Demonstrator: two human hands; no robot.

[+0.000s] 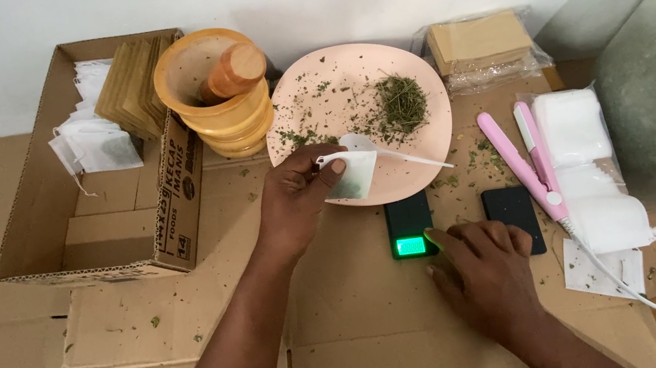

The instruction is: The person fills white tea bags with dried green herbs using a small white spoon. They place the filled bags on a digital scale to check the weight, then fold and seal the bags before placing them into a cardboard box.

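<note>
Head view: the left hand (295, 199) pinches a small white bag (355, 175) and a white spoon (381, 155) over the near rim of the pink plate (310, 79) of dried herbs (401, 101). The right hand (483, 273) lies flat, fingers loosely spread, holding nothing, a fingertip at the small scale (409, 228) with its green display, on the cardboard worktop (351, 315).

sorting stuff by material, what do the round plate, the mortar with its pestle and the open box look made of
The plate: likely plastic or melamine, pale pink, smooth with a soft sheen. The mortar and pestle: seemingly wood, glossy orange-brown with faint grain, probably varnished. The open box: corrugated cardboard, matte brown, with folded flaps and raw edges.
</note>
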